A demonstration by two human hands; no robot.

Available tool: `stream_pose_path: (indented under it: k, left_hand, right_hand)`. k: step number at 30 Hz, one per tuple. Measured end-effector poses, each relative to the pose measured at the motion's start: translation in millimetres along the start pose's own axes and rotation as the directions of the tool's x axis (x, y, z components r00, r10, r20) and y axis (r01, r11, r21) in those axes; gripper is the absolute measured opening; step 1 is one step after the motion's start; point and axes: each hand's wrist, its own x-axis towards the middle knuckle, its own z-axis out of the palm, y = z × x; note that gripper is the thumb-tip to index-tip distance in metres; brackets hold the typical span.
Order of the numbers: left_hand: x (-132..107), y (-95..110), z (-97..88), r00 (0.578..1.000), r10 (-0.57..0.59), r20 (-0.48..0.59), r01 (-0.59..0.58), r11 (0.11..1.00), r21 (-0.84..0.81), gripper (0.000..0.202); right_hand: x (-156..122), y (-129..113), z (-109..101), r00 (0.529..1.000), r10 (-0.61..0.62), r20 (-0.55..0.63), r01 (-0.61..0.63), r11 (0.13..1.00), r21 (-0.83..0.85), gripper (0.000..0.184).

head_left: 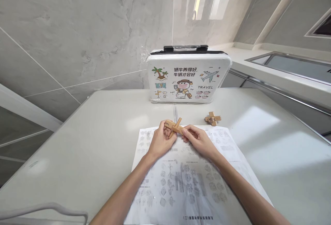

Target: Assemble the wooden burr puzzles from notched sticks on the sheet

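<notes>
Both my hands meet over the far end of a printed sheet (186,180) covered with small diagrams. My left hand (161,142) and my right hand (198,140) are each closed on a wooden puzzle (175,127) made of crossed light-brown sticks, held just above the paper. A second wooden puzzle (212,118), assembled into a small cross shape, lies on the table beyond my right hand, apart from it.
A white case (187,76) with cartoon prints and a black handle stands upright at the back of the white table (90,149). A tiled wall rises behind. A counter with a sink (297,64) runs along the right.
</notes>
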Motion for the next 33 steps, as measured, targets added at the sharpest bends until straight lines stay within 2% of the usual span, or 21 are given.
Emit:
stream_pose_path:
  k: [4, 7, 18, 25, 33]
  left_hand:
    - [-2, -1, 2.5, 1.000, -0.015, -0.012, 0.015, 1.000, -0.008, 0.062]
    - [-3, -2, 4.2, 0.999, -0.028, -0.017, 0.028, 0.999, -0.016, 0.070]
    - [-1, -6, 6.4, 0.999, -0.042, -0.029, 0.041, 0.998, -0.049, 0.069]
    - [0, -5, 4.7, 0.997, -0.026, -0.073, 0.024, 0.999, -0.027, 0.072]
    - [2, -9, 3.4, 0.998, -0.018, -0.065, 0.017, 1.000, -0.010, 0.072]
  right_hand:
    - [-1, -2, 2, 0.999, 0.018, 0.026, -0.019, 0.998, 0.055, 0.046]
    - [-1, -4, 2, 0.999, 0.019, 0.040, -0.023, 0.996, 0.088, 0.046]
    - [-1, -8, 1, 0.999, 0.006, 0.044, -0.011, 0.995, 0.100, 0.045]
    - [2, -5, 1, 0.996, 0.091, 0.011, -0.090, 0.955, 0.282, 0.046]
    - [9, 9, -9, 0.960, 0.230, -0.159, -0.132, 0.873, 0.469, 0.046]
